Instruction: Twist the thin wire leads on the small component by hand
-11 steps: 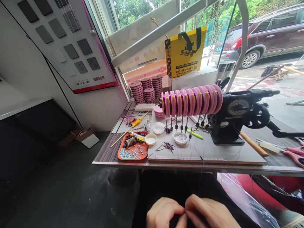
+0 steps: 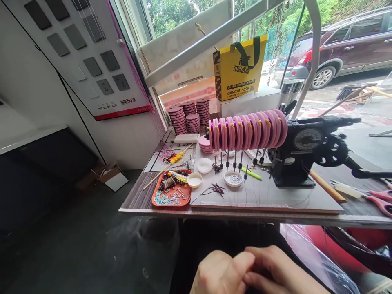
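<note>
My left hand (image 2: 222,271) and my right hand (image 2: 283,271) meet low in the view, below the table's front edge (image 2: 147,210) and over my dark lap. Their fingers are curled and pressed together where the hands touch. Thin lines (image 2: 245,196), barely visible, run down from a row of pink spools (image 2: 248,130) across the grey board (image 2: 284,196) towards my hands. The spools sit on the shaft of a black hand-crank winder (image 2: 301,157). What lies between my fingertips is too fine to see clearly.
An orange tray (image 2: 171,195) of small parts, a white dish of beads (image 2: 233,178) and a small white cup (image 2: 194,179) stand on the table's left half. Stacked pink spools (image 2: 188,114) and a yellow bag (image 2: 239,67) are behind. Red-handled scissors (image 2: 379,201) lie at the right.
My hands have risen slightly in the view and closed over each other; the right hand's fingers now overlap the left. Things on the table have not moved.
</note>
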Demonstrator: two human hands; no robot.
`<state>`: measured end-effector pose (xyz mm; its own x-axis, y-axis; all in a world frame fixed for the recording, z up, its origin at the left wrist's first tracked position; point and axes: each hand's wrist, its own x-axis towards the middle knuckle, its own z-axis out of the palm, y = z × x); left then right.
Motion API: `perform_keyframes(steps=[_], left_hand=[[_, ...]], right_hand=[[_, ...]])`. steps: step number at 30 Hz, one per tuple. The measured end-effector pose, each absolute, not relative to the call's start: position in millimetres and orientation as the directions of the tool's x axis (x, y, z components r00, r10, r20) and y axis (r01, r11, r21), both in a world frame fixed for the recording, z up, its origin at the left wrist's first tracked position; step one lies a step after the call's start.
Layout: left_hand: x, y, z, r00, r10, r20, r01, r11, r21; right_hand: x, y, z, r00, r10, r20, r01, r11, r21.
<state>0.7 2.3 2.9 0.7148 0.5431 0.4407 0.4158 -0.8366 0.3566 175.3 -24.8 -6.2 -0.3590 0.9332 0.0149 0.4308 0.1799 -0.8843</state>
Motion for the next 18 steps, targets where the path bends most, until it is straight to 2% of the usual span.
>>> perform_keyframes(steps=[2, 4, 5, 7, 9, 11, 14, 18], left_hand=[[4, 6, 6, 0.77, 0.449, 0.453, 0.353, -0.892, 0.283], [8, 7, 6, 0.749, 0.428, 0.506, 0.331, -0.903, 0.275], [10, 6, 5, 0.706, 0.463, 0.536, 0.34, -0.885, 0.318], [11, 4, 1, 0.565, 0.617, 0.548, 0.376, -0.783, 0.495], [9, 2, -4, 0.405, 0.803, 0.437, 0.384, -0.583, 0.716], [4, 2, -8, 0.3, 0.91, 0.285, 0.315, -0.376, 0.871], [-1, 4, -15, 0.327, 0.932, 0.155, 0.08, -0.191, 0.978], [7, 2, -20, 0.247, 0.964, 0.097, -0.224, -0.04, 0.974]], right_hand=[[177, -23, -2, -0.331, 0.944, 0.001, 0.441, 0.156, -0.884], [177, -22, -1, -0.321, 0.947, -0.003, 0.4, 0.132, -0.907], [177, -21, -1, -0.331, 0.944, -0.008, 0.355, 0.116, -0.928], [177, -20, -3, -0.344, 0.939, -0.003, 0.277, 0.099, -0.956], [178, -20, -6, -0.319, 0.948, -0.005, 0.285, 0.09, -0.954], [179, -20, -8, -0.288, 0.958, -0.018, 0.325, 0.08, -0.942], [179, -20, -6, -0.293, 0.955, -0.042, 0.295, 0.049, -0.954], [171, -19, -2, -0.307, 0.947, -0.089, 0.157, -0.042, -0.987]])
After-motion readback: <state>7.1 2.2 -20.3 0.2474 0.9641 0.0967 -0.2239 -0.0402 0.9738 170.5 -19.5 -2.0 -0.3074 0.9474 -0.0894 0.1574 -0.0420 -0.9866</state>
